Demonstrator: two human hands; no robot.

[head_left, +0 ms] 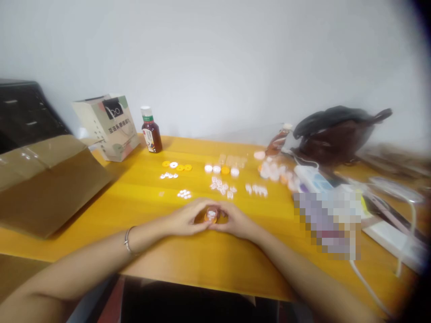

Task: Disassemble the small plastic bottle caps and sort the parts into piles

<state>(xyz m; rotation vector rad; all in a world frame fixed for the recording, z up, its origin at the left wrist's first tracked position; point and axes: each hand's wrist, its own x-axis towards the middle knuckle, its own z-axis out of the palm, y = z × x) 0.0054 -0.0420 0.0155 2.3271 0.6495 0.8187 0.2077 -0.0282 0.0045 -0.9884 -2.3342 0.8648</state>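
Near the front middle of the table, my left hand (186, 220) and my right hand (235, 220) meet with curved fingers around a small orange round piece (211, 215) with a whitish, see-through top. The fingertips of both hands are closed on it, and its exact kind is too blurred to tell. Just beyond the hands lie a cluster of small white round pieces (184, 194) and a group of small clear-and-white parts (220, 186). Farther back sits a row of white and orange discs (217, 169), with yellow and white rings (181, 168) to their left.
An open cardboard box (57, 188) and a paper bag (117, 128) stand left, beside a dark drink bottle (151, 132). At right are a pile of white and orange round pieces (274, 169), another bottle (279, 140), a dark bag (333, 137), and a white power strip (390, 242) with cables.
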